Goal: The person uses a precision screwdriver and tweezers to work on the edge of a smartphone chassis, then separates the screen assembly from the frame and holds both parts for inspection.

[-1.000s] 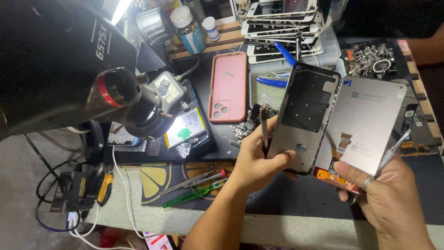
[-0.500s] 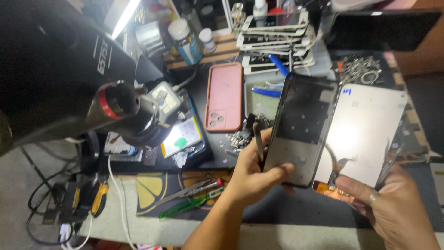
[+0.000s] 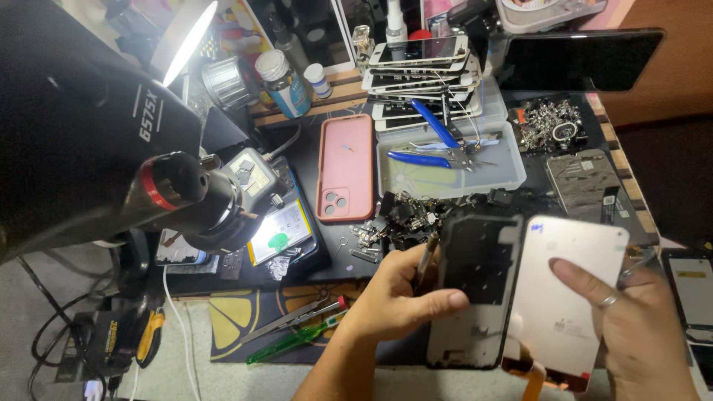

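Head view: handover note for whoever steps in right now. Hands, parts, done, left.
Left hand: grips the dark phone frame by its left edge, thin tool pinched alongside.
Right hand: holds the detached screen panel, back side up, beside the frame.
Done: screen is open from the frame, side by side; orange ribbon hangs at the panel's bottom.
Left: whether the ribbon still joins the two cannot be told.
Nearby: pink phone, blue pliers in clear tray.

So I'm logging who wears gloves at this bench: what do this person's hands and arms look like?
Both are bare: no gloves, no sleeves in view. The right hand wears a plain silver ring on one of its fingers; the left hand and forearm carry nothing.
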